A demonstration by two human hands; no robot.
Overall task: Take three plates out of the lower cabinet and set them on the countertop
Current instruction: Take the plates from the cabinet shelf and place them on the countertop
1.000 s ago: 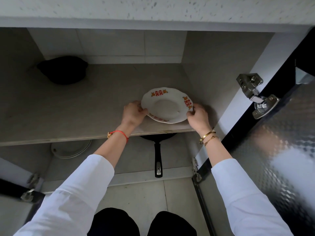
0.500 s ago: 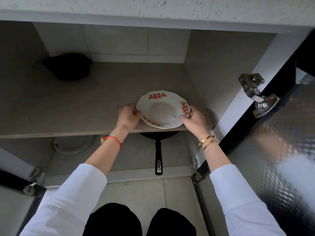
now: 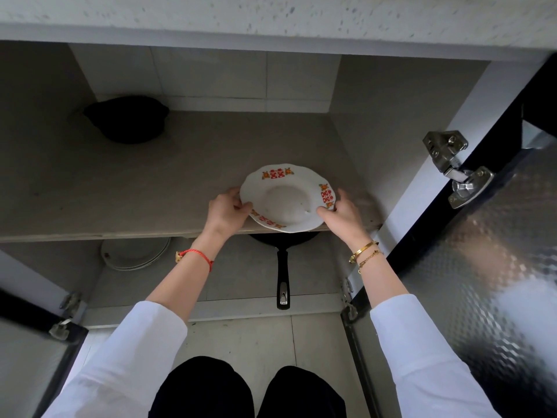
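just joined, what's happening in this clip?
A person crouched at an open lower cabinet grips a white plate with red and orange motifs by its rim, left hand and right hand on opposite sides. Its near edge overhangs the front edge of the shelf. A plate stack and a black frying pan sit below.

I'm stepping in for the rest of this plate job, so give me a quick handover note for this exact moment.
Left hand: gripping the left rim of the patterned plate.
Right hand: gripping its right rim.
Plate: at the front edge of the cabinet shelf, slightly overhanging it.
More plates are stacked below the shelf on the left, beside a black pan.
Done: no plate visible on the countertop strip in view.
Left: lift this plate up to the countertop, then fetch the rest.
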